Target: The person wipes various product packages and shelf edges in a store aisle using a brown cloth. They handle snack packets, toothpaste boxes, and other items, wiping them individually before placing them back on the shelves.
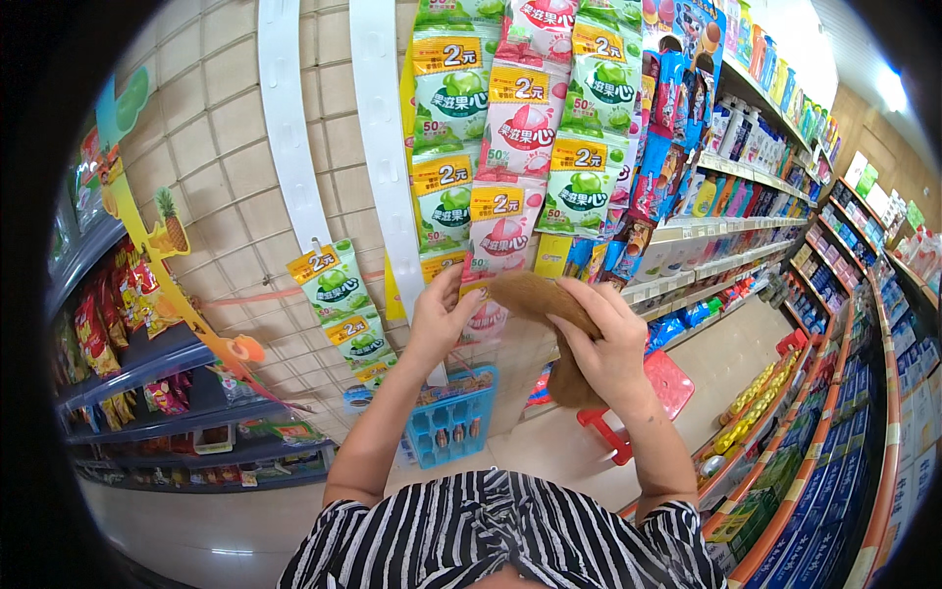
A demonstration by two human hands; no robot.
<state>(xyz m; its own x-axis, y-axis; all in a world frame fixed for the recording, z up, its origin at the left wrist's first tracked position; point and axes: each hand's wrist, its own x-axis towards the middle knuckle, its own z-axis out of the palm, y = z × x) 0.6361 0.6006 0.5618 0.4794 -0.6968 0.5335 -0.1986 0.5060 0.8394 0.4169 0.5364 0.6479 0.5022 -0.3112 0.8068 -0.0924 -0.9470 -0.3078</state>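
My right hand (600, 335) grips a brown cloth (541, 294), whose one end stretches left towards the hanging packets and whose other end droops below the hand. At the edge of a strip of candy packets (508, 132), my left hand (445, 309) has its fingers bent close to the packaging; whether it pinches a packet cannot be told. Pink and green packets hang in joined columns in front of me. A shorter strip of green packets (338, 291) hangs from a white strip on the wire grid, left of my left hand.
A wire grid (213, 147) carries white vertical strips (294, 132). Below my hands hangs a blue plastic rack (450, 423). A red plastic stool (666, 383) stands on the floor at right. Shelves of bagged snacks (132, 294) are at left, and shelves of bottles (736, 132) run along the right.
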